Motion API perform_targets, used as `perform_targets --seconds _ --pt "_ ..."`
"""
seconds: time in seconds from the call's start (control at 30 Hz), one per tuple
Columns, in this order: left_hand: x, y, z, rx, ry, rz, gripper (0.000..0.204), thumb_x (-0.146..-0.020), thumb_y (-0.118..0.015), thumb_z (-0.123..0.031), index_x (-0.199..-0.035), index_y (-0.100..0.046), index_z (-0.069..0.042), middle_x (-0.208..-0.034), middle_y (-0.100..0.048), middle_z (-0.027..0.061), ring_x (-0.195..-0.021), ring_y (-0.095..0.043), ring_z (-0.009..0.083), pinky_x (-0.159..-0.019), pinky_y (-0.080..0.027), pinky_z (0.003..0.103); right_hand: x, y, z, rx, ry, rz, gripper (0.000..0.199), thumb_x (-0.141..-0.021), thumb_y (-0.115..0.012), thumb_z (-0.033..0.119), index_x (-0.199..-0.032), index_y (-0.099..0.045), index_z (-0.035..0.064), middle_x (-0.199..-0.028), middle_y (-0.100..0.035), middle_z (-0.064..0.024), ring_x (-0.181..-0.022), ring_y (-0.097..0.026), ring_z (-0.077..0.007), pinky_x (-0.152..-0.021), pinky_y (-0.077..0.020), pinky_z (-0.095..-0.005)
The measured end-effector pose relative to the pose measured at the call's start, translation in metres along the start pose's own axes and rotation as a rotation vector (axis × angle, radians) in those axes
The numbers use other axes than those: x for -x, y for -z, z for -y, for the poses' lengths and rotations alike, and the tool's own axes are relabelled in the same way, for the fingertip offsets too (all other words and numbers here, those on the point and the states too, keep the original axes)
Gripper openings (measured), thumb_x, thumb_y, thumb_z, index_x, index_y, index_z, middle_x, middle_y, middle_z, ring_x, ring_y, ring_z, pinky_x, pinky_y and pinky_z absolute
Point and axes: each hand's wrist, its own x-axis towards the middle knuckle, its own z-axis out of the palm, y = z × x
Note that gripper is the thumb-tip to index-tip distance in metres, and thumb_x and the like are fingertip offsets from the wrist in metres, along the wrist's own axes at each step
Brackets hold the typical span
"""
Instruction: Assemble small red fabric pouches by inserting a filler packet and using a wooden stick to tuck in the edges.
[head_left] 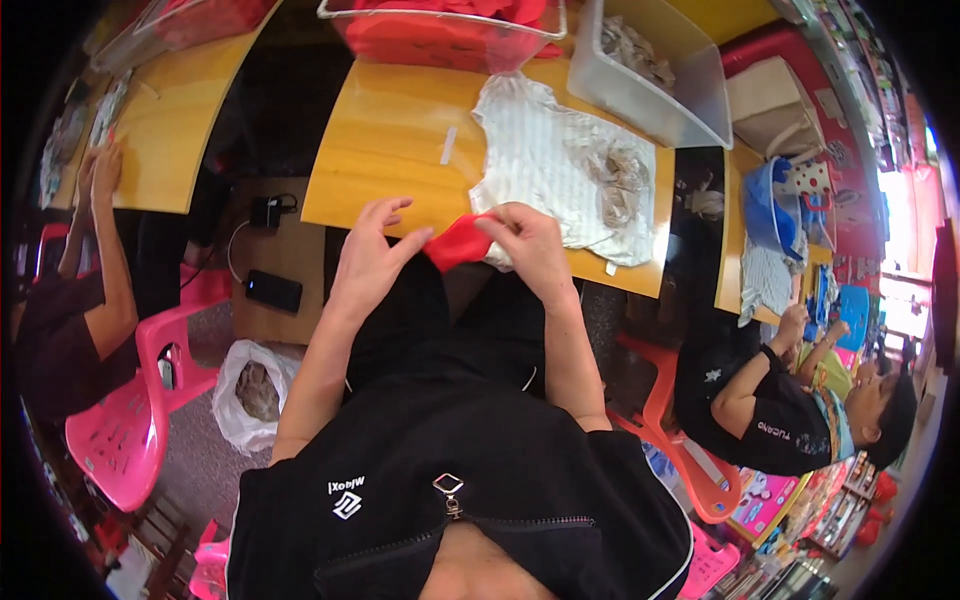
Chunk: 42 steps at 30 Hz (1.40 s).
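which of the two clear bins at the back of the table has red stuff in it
The left bin, straight ahead of the hands, is packed with red cloth. The right bin beside it holds only some pale grey-brown bits.

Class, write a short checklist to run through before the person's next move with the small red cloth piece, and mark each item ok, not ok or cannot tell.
1. Both hands on the red cloth piece: ok; left hand and right hand pinch its two ends.
2. Cloth held off the wooden table: ok, at its near edge.
3. White striped cloth spread on the table: ok.
4. Clear bin of red pieces within reach: ok, probably.
5. Cloth folded evenly: cannot tell.
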Motion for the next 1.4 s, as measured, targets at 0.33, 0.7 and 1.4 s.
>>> perform_targets --seconds 0.33,0.7,1.4 --pt "0.005 -0.008 -0.007 0.701 0.569 0.497 0.023 -0.085 -0.066 -0.015 -0.102 -0.064 0.001 -0.085 -0.067 0.0063 -0.059 -0.058 0.0061 -0.041 -0.04 0.016 -0.029 0.028 -0.033 -0.336 -0.179 -0.106 0.034 -0.095 -0.049 0.018 -0.117 -0.054 -0.0065 -0.092 -0.061 -0.0025 -0.076 -0.057 -0.0114 -0.066 -0.0463 -0.0249" --pt "0.013 -0.014 0.005 0.898 0.653 0.368 0.025 -0.089 -0.06 -0.014 -0.109 -0.058 0.001 -0.095 -0.066 0.012 -0.082 -0.067 0.0195 -0.056 -0.056 0.021 -0.045 0.115 -0.083 0.934 0.204 -0.567 0.024 -0.076 -0.066 0.013 -0.099 -0.065 0.0059 -0.1 -0.062 -0.0103 -0.095 -0.055 -0.0302 -0.083 -0.0441 -0.0407" --pt "0.03 -0.011 0.022 0.934 0.687 0.389 0.025 -0.089 -0.061 -0.014 -0.108 -0.058 0.001 -0.094 -0.066 0.0124 -0.08 -0.067 0.0208 -0.059 -0.057 0.023 -0.023 0.128 -0.071 -0.516 -0.257 -0.348 0.022 -0.09 -0.057 0.019 -0.094 -0.063 -0.0016 -0.085 -0.065 -0.0062 -0.073 -0.062 -0.015 -0.063 -0.0523 -0.0307"
